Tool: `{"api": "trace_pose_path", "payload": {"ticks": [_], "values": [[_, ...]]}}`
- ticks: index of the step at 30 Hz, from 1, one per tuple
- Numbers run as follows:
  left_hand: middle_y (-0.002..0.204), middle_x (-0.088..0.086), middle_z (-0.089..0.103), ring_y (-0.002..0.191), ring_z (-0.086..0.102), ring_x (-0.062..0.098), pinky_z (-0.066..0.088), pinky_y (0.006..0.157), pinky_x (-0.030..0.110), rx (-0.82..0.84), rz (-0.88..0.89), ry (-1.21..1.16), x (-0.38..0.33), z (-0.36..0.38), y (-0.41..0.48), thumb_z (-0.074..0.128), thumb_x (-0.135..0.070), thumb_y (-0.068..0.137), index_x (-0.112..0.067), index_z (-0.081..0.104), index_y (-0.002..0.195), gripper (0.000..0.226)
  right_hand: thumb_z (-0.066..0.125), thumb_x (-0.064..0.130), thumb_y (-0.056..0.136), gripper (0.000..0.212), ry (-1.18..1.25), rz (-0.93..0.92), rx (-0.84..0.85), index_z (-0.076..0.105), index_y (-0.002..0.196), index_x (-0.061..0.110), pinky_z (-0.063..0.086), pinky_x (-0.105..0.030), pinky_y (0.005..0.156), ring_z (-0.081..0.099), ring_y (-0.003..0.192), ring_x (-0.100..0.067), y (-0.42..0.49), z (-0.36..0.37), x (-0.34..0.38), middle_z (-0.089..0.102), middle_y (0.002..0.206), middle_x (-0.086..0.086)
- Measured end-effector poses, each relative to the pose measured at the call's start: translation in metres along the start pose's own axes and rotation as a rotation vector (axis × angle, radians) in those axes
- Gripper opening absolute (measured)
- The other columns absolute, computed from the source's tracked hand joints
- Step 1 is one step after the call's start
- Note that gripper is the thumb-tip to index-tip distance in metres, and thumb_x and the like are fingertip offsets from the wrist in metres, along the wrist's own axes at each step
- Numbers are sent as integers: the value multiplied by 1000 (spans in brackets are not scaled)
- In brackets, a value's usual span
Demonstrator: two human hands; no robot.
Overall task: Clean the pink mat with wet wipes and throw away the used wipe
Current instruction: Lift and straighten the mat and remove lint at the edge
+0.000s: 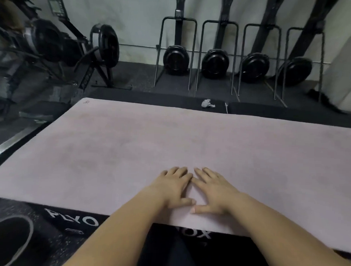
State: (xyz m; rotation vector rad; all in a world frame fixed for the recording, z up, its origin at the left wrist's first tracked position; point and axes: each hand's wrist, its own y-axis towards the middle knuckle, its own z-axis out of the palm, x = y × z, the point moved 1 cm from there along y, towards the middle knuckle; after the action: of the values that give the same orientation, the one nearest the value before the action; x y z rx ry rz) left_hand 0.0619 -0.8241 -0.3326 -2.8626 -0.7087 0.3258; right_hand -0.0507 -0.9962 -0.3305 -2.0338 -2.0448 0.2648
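Left hand [174,184] and right hand [214,189] are laid flat, fingers straight, holding nothing, on the pink mat [110,150]. A crumpled wipe [207,103] is seen well beyond them, off the mat. To their left, perhaps a bin [30,234], contents indiscernible.

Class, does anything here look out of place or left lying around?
Yes: a crumpled wipe lies on the black surface just past the far edge of the pink mat, not binned. The left hand and right hand rest flat on the mat, empty.

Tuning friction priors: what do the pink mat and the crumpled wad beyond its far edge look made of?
The pink mat looks like soft rubber or foam: matte, faintly mottled, no glare. The crumpled wad is likely tissue or nonwoven wipe: whitish, creased; too small to be sure.
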Motion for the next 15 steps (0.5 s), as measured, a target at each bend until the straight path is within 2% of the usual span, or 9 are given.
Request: {"api": "trace_pose_path", "payload": {"ticks": [4, 7, 10, 13, 15], "values": [[174, 2, 7, 159, 8, 29, 21, 123, 60, 35, 62, 6, -73, 6, 5, 56, -80, 86, -29, 13, 165, 104, 56, 95, 55, 138, -56, 32, 44, -9, 160, 33, 2, -59, 123, -16, 155, -31, -70, 23, -27, -19, 169, -5], [173, -1, 7, 158, 9, 32, 24, 118, 66, 82, 48, 55, -109, 13, 7, 55, -83, 84, -31, 13, 164, 105, 67, 88, 57, 141, -91, 151, 78, -18, 157, 38, 2, -68, 119, -21, 154, -33, -107, 40, -51, -26, 167, -5], [171, -1, 9, 154, 12, 37, 27, 114, 68, 97, -6, 114, -129, 16, 15, 51, -84, 84, -31, 14, 162, 101, 62, 88, 63, 133, -55, 276, 62, -19, 157, 39, 2, -70, 117, -22, 154, -32, -133, 49, -76, -27, 167, -3], [169, -2, 10, 154, 13, 36, 28, 114, 69, 118, -64, 84, -140, 15, 25, 46, -85, 85, -33, 15, 161, 98, 58, 96, 55, 138, 56, 264, 71, -14, 158, 41, 2, -68, 118, -20, 155, -31, -140, 40, -83, -22, 168, -1], [168, -3, 12, 153, 14, 35, 30, 112, 69, 115, -84, 91, -145, 11, 33, 44, -84, 87, -33, 17, 161, 94, 54, 99, 56, 134, 138, 268, 69, -10, 159, 41, 4, -66, 120, -16, 156, -30, -135, 28, -87, -17, 169, -1]]}}
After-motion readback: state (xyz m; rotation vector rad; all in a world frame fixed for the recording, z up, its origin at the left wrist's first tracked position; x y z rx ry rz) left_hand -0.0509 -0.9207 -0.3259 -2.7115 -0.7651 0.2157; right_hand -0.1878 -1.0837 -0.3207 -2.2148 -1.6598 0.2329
